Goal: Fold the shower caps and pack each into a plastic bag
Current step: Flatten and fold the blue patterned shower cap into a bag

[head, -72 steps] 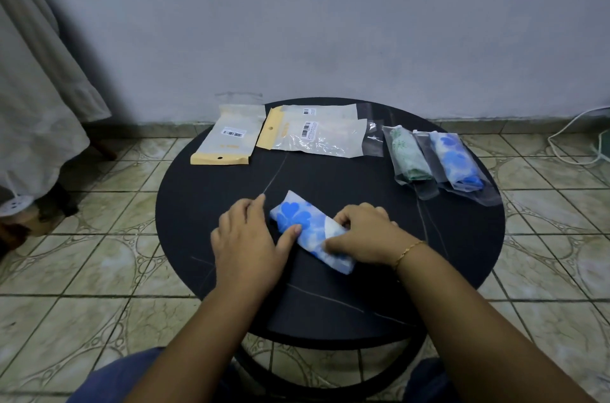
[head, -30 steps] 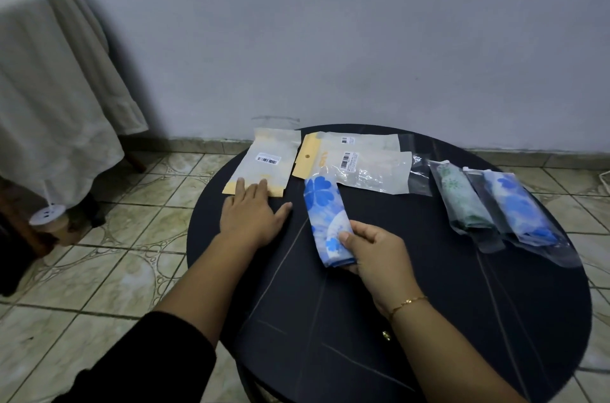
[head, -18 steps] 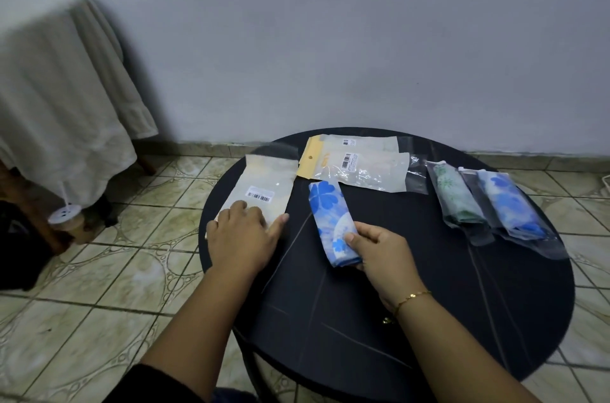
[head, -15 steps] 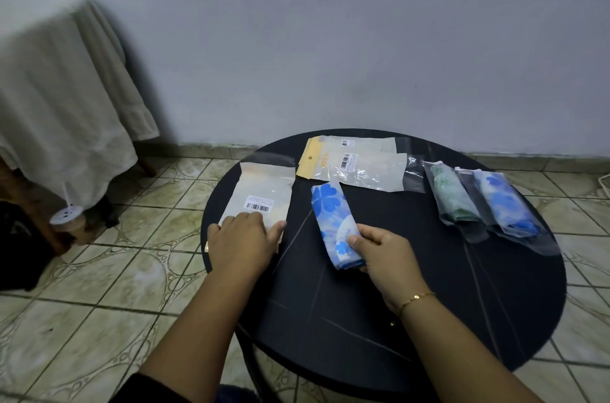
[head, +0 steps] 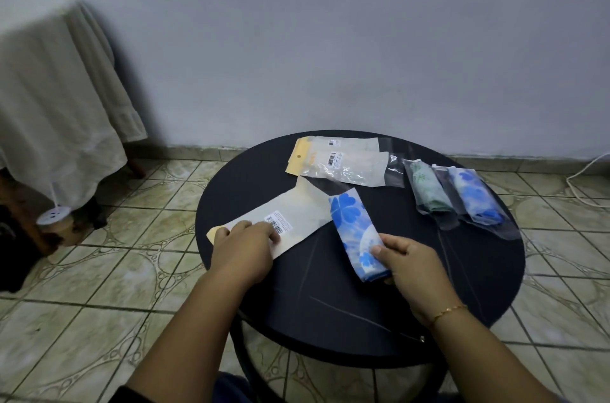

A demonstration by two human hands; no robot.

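Fingers of the right hand (head: 409,262) grip the folded blue floral shower cap (head: 358,234) on the round black table (head: 330,303). Left hand (head: 242,249) pins the flat translucent plastic bag (head: 297,216) beside it. Cap looks light, soft and slippery, so it is best held at its near end.

Barcode label (head: 279,222) print too small — draped cloth (head: 56,112) blurred, cropped left.

Round black tabletop (head: 346,313) with both hands over it. Right hand (head: 414,265) has its grip on the near end of a folded blue flower shower cap (head: 355,231). Left hand (head: 244,247) holds the near end of an empty plastic bag (head: 297,214), which touches the cap's far end. More empty bags (head: 343,165) at the back, two packed bags (head: 452,194) on the right.
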